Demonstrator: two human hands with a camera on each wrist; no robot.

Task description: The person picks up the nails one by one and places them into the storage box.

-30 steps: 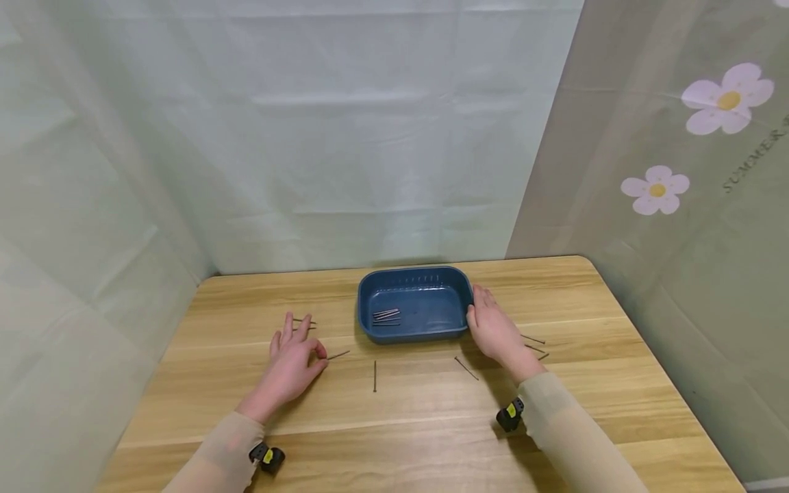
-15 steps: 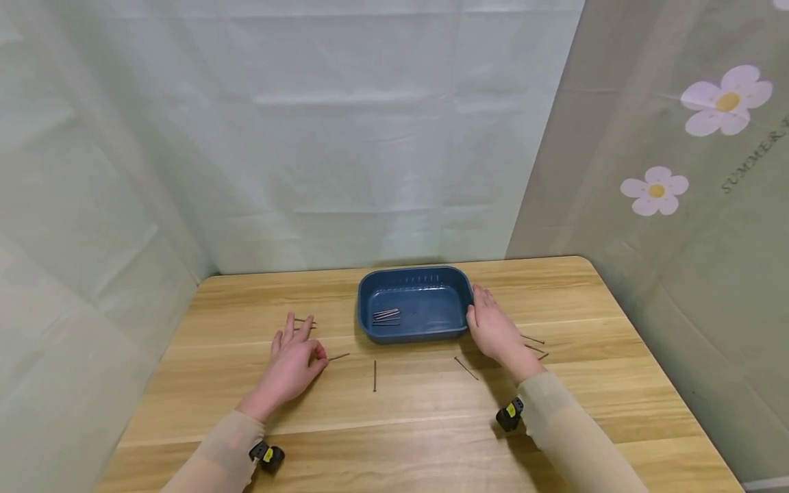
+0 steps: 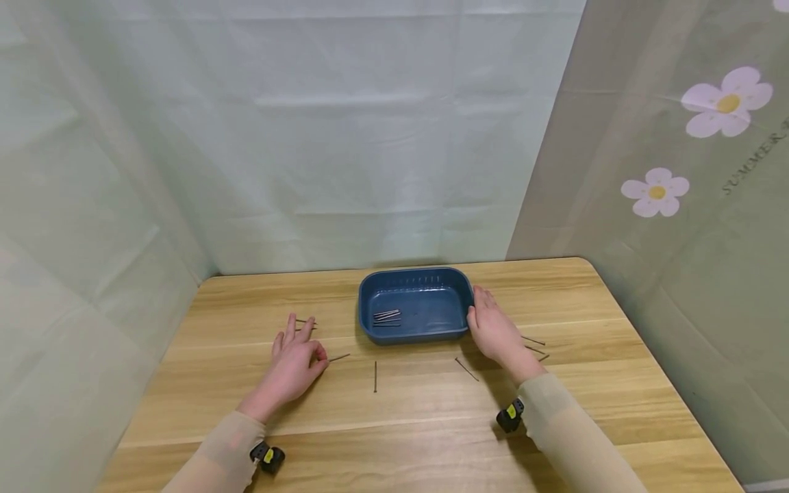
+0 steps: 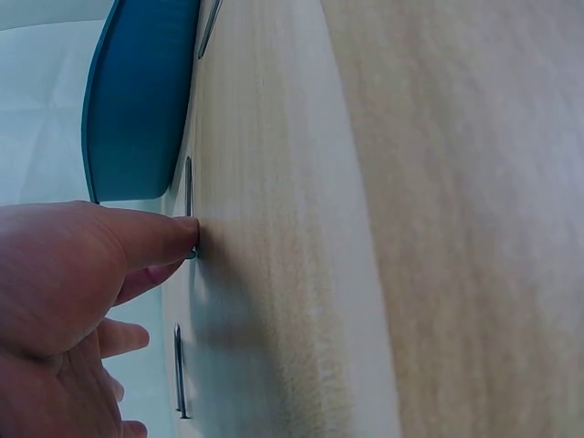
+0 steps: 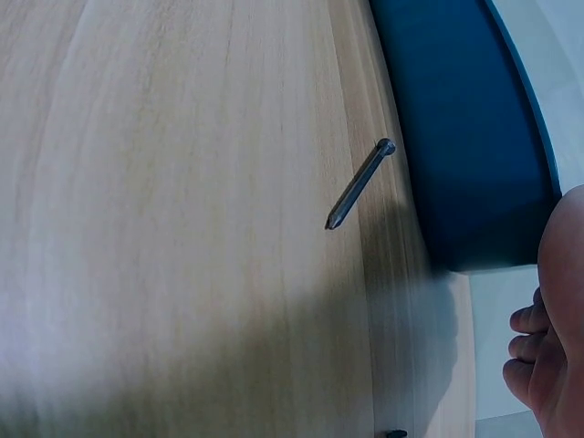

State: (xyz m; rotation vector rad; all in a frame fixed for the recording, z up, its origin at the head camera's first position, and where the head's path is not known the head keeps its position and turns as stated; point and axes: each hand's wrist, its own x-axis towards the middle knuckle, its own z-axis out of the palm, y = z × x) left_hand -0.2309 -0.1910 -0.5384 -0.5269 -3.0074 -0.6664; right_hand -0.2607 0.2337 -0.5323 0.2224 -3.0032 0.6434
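Resting on a pale wooden table (image 3: 431, 424), the left hand (image 3: 294, 363) lies palm down with its thumb tip pressed to the near end of a thin nail (image 3: 339, 357); the fingers are loosely spread and curl round nothing. The left wrist view confirms the thumb (image 4: 137, 242) touching that nail (image 4: 189, 196) flat on the wood, with another nail (image 4: 179, 370) just beside the hand. The right hand (image 3: 493, 332) rests against the right wall of a blue tray (image 3: 413, 334), fingers straight, steadying it rather than gripping it.

At least 3 nails (image 3: 386, 316) lie inside the tray at its left. Others are scattered on the table: 1 in front of the tray (image 3: 374, 376), 1 slanted near the right wrist (image 3: 466, 368), several to the right (image 3: 533, 344).

Judged from this, the slim nail could roll or skid away under the thumb, since it lies flush with the smooth wood and offers little edge to pinch. A nudge from the right hand could also slide the light tray across the table.
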